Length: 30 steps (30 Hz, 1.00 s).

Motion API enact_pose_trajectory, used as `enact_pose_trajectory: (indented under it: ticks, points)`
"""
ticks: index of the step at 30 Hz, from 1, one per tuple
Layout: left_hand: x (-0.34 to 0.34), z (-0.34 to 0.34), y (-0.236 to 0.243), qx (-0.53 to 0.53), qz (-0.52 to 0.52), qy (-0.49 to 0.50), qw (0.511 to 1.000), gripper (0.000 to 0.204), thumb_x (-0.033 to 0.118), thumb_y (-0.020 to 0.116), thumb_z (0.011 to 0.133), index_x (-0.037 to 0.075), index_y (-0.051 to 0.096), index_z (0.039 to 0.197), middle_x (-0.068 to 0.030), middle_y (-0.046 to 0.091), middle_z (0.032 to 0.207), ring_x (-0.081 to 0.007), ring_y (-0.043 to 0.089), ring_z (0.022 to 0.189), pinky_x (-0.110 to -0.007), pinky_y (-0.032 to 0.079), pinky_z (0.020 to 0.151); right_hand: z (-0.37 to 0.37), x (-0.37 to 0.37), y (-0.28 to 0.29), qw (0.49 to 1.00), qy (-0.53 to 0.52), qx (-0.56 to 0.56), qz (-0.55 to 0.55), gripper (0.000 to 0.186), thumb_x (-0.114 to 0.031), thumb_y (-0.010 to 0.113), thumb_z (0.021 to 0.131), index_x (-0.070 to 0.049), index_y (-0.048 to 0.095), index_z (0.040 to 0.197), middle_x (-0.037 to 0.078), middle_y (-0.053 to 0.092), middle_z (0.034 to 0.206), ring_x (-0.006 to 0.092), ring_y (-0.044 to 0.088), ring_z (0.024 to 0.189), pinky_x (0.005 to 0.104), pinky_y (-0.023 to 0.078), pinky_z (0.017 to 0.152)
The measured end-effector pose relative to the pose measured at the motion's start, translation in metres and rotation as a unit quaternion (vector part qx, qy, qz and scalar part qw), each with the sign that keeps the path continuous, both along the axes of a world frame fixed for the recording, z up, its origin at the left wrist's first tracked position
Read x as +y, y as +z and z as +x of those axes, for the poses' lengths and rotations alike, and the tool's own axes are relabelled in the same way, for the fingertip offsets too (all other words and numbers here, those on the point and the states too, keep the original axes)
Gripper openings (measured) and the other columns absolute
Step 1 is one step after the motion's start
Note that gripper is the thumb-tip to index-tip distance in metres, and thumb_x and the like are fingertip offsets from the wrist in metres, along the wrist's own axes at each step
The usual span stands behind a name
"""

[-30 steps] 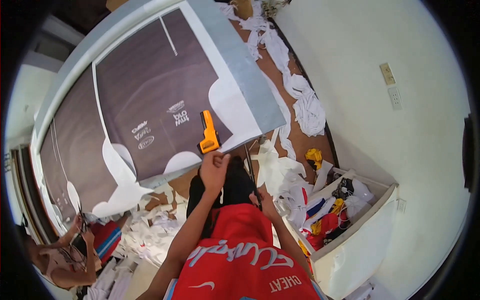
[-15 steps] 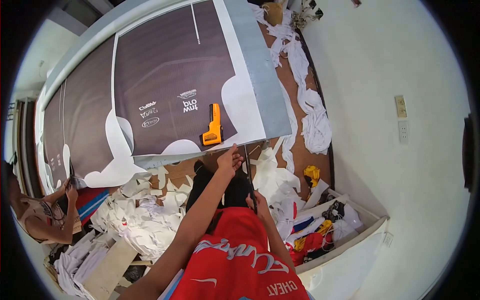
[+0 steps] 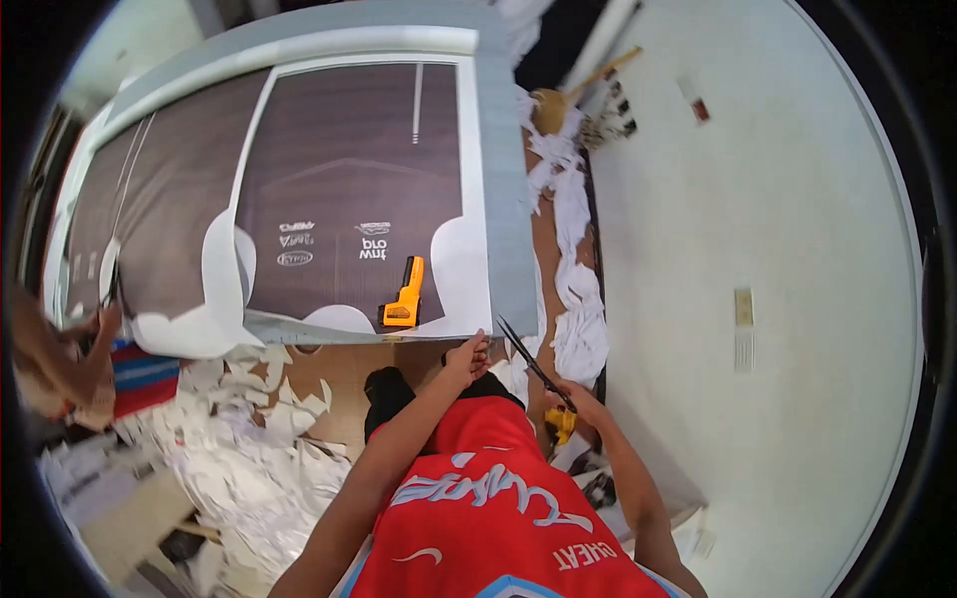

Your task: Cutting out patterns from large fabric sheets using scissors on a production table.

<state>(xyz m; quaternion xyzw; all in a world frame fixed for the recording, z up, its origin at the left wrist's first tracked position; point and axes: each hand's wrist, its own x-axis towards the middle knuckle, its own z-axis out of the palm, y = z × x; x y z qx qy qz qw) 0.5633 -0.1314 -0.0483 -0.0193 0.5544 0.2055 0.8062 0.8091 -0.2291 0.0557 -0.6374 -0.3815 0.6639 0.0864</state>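
A large printed sheet [image 3: 339,189], dark with white borders and rounded white shapes, covers the table top. My left hand [image 3: 467,361] is at its near right corner, fingers pinched on the white edge. My right hand [image 3: 580,401] grips the handles of long black scissors [image 3: 531,362], to the right of that corner. The blades point up and left toward the table edge, slightly apart and off the sheet. An orange gun-shaped device [image 3: 403,297] lies on the sheet near its front edge.
Bare grey table top [image 3: 505,189] shows right of the sheet. White scraps [image 3: 239,448] heap on the floor at left. White cloth [image 3: 576,309] trails along the wall. A co-worker's hands [image 3: 105,321] hold a dark tool at the sheet's left end.
My right hand has risen and moved right with the scissors, which now slant up-left rather than standing nearly upright. My left hand has closed at the sheet's corner. The view has shifted.
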Motion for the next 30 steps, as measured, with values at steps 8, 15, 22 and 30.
enact_pose_trajectory:
  ticks: [8,15,22,30]
  points:
    - [-0.012,0.045,-0.010,0.092,-0.015,0.244,0.965,0.035,0.036,0.071,0.082,0.002,0.064,0.086,-0.0004,0.045,0.053,-0.0149,0.053,0.048,-0.026,0.043,0.043,0.096,0.127,-0.055,0.963,0.236,0.115,-0.058,0.021,-0.029,0.061,0.089,-0.009,0.054,0.090,-0.005,0.049,0.071,0.0050,0.047,0.064,0.0202,0.038,0.058]
    - [0.002,0.075,0.002,0.165,-0.005,0.334,0.928,0.031,0.033,0.070,0.084,0.004,0.057,0.083,-0.0037,0.050,0.054,-0.0171,0.054,0.046,-0.027,0.043,0.039,0.078,0.219,-0.055,0.911,0.383,0.140,-0.063,0.027,-0.033,0.062,0.089,-0.009,0.054,0.080,-0.005,0.047,0.067,0.0050,0.043,0.059,0.0211,0.034,0.052]
    - [0.011,0.098,-0.001,0.207,0.057,0.420,0.882,0.030,0.028,0.070,0.084,0.003,0.056,0.078,-0.0062,0.055,0.057,-0.0187,0.060,0.050,-0.028,0.050,0.046,0.048,0.261,-0.043,0.883,0.440,0.140,-0.081,0.031,-0.035,0.072,0.082,-0.010,0.056,0.074,-0.006,0.043,0.060,0.0040,0.038,0.052,0.0223,0.028,0.046]
    - [0.004,0.112,0.006,0.260,0.108,0.391,0.876,0.033,0.030,0.067,0.086,0.002,0.059,0.070,-0.0071,0.060,0.059,-0.0153,0.061,0.053,-0.025,0.048,0.047,0.042,0.284,-0.054,0.843,0.528,0.100,0.019,0.042,-0.039,0.076,0.077,-0.009,0.051,0.062,-0.005,0.043,0.054,0.0046,0.041,0.049,0.0237,0.030,0.044]
